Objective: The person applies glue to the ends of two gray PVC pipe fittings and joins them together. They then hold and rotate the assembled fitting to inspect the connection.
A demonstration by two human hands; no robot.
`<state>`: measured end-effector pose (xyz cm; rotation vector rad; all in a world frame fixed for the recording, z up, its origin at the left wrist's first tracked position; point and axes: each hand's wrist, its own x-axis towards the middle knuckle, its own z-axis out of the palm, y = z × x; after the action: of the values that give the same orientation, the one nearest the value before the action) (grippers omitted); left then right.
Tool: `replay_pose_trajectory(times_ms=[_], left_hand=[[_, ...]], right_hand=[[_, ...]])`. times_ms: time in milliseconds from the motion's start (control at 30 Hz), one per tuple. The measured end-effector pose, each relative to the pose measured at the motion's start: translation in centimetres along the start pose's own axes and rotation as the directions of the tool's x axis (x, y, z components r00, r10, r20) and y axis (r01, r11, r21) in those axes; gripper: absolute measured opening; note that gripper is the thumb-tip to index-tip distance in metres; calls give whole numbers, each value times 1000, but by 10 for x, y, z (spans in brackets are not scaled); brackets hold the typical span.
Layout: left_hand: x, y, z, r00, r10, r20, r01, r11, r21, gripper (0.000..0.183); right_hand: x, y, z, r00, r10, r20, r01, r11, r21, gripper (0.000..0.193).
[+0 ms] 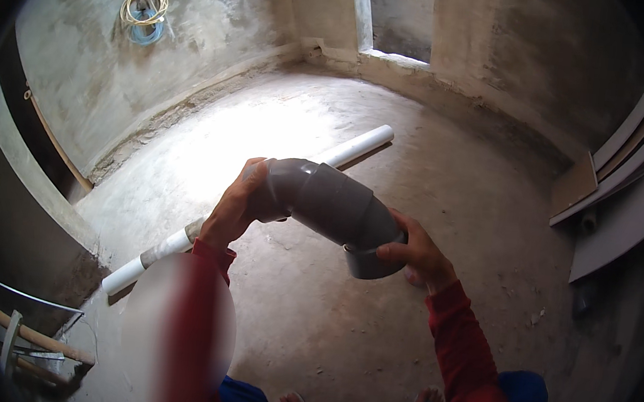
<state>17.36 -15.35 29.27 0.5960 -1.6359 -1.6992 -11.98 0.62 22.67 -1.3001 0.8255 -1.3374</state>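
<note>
Between my two hands, above the floor, is a curved grey plastic pipe fitting point(331, 199), made of elbow pieces joined end to end. My left hand point(233, 206) grips its left end, most of the fingers hidden behind it. At the right end, my right hand point(419, 251) is closed round the fitting, the thumb lying over the collar near the lower opening. Beyond and below the fitting, a long white pipe point(358, 144) lies diagonally on the floor, with darker bands toward its near left end; my left arm and the fitting cover its middle.
Coiled cream and blue hoses point(145, 13) hang on the left wall. Boards and panels point(622, 207) lean at the right. A wooden pole point(34, 336) and metal pieces lie at lower left. A doorway point(399, 15) opens in the far wall. My sandalled feet stand on the concrete floor point(449, 167).
</note>
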Motion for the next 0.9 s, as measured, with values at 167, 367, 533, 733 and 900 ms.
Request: replay_pose_trajectory(times_ms=[167, 367, 533, 733, 900], left_hand=[[3, 7, 19, 994, 82, -67, -82, 997, -7, 57], [-3, 16, 33, 994, 59, -94, -59, 998, -1, 52], [-6, 15, 51, 984, 62, -165, -80, 992, -102, 49], [-16, 15, 73, 964, 70, -255, -107, 985, -132, 47], [-18, 16, 78, 952, 71, -296, -136, 970, -204, 55]], right_hand=[[-5, -13, -6, 992, -55, -117, 47, 997, -65, 80], [-5, -25, -13, 986, -102, -133, 85, 988, -128, 79], [-10, -34, -12, 982, -111, -155, 78, 976, -204, 80], [-18, -43, -11, 983, -115, -146, 88, 979, -182, 79], [-21, -43, -13, 987, -96, -129, 80, 988, -129, 78]])
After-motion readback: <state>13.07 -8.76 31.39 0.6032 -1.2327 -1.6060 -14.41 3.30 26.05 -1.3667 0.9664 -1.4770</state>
